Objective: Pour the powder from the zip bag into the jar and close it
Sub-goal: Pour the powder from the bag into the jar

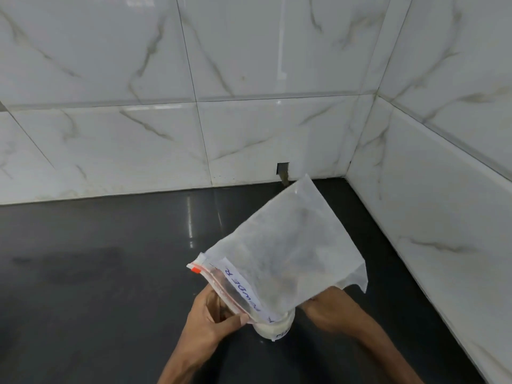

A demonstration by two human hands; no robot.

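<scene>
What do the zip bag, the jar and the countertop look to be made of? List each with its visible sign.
Zip bag: thin, flexible plastic film, it seems; frosted and translucent, it creases, with a red zip strip.
Jar: probably clear plastic or glass; white powder shows through the wall, and the picture cannot settle which.
Countertop: dark polished stone, perhaps granite; glossy, it mirrors streaks of light.

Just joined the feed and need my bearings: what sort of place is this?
Probably a home kitchen corner: a glossy dark stone countertop meets white marble-look wall tiles, and the hands are tipping a zip bag labelled as powder into a small jar.
</scene>
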